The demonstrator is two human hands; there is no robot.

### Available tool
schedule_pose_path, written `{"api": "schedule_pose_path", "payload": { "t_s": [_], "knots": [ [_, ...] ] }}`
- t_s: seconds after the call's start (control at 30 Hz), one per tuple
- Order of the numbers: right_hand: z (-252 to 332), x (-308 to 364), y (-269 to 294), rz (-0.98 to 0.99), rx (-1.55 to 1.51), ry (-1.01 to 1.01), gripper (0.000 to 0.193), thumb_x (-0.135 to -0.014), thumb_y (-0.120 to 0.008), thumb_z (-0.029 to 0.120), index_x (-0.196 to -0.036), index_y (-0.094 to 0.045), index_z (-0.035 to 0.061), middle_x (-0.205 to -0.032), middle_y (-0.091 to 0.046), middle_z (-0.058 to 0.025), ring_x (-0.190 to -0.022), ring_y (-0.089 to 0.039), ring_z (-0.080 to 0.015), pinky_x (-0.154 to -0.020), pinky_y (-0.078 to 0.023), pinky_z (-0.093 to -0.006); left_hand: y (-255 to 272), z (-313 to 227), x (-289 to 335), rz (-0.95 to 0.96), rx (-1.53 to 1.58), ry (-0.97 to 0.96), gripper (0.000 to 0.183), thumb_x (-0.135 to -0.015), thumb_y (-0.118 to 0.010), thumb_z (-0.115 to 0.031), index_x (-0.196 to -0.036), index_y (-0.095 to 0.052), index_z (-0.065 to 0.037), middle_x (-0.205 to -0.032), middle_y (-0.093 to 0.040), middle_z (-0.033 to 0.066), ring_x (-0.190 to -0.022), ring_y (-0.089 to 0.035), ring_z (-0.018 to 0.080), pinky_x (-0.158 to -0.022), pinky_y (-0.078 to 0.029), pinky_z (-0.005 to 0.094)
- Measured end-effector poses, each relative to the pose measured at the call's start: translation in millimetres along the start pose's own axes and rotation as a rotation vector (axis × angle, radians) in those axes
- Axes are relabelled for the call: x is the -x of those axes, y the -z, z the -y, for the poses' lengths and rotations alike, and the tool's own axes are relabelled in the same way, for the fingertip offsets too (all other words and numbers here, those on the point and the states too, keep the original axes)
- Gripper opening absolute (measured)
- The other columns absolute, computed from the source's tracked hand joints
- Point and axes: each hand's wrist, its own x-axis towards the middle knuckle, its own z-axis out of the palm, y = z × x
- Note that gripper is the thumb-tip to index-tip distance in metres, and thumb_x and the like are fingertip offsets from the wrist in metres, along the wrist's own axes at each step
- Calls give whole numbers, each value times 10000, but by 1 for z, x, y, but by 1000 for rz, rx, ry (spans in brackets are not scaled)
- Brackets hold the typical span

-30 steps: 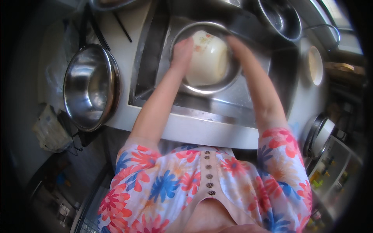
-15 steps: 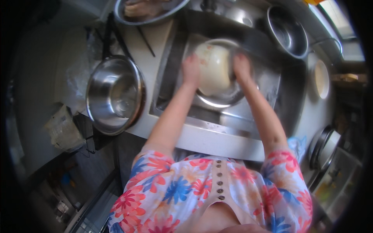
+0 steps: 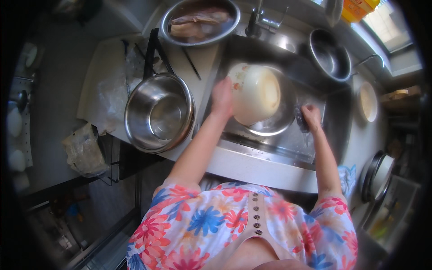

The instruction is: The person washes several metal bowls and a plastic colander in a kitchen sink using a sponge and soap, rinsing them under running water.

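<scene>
My left hand grips the rim of a cream bowl with a small floral print. The bowl is tilted, its round foot facing right, and it hangs over a shiny metal basin in the sink. Right of the basin, my right hand is closed around a dark, bunched scrubber; its exact material is hard to make out. Water drips or streaks below the scrubber. The bowl hides part of the basin and the fingers of my left hand behind it.
Left of the sink stands a steel pot. An oval basin with raw meat sits behind it, near the faucet. At the right are a dark metal bowl, a pale bowl and a blue-white cloth.
My right hand has left the bowl's side and moved right and down, with the scrubber in it. The bowl, kept in my left hand, has tilted further so its foot shows.
</scene>
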Motion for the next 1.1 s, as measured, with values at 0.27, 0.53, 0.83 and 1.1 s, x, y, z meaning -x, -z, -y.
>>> {"api": "schedule_pose_path", "payload": {
  "t_s": [0.27, 0.53, 0.83, 1.1],
  "knots": [
    [-37, 10, -46, 281, -615, -406, 212, -737, -529, 98, -865, -528, -71, -695, -563, -92, -566, -552, -157, -498, -456, -295, 2, -46, 82, 199, -794, -332, 193, -843, -474, -173, -767, -527, -3, -631, -526, 110, -599, -464, 110, -540, -391, 272],
    [72, 5, 0, 167, -596, -160, 178, -716, -545, 61, -835, -541, -71, -697, -580, -103, -559, -571, -169, -485, -468, -297, 4, -66, 103, 192, -785, -489, 238, -864, -481, -198, -718, -495, -10, -535, -422, 29, -536, -368, 74, -483, -352, 231],
    [60, -1, 70, 7, 65, -110, 282, -674, -574, 115, -895, -553, -59, -772, -599, -168, -686, -608, -252, -581, -485, -337, 8, -71, 110, 237, -638, -391, 165, -835, -525, -141, -741, -527, -5, -622, -527, -7, -578, -446, 42, -523, -388, 195],
    [127, 37, 87, 107, 1017, 289, 211, -667, -537, 109, -844, -588, 7, -862, -594, -192, -843, -574, -328, -712, -470, -390, 0, -71, 113, 295, -711, -389, 119, -744, -606, -72, -806, -547, 11, -711, -604, 41, -633, -534, 66, -573, -438, 205]
  ]
}}
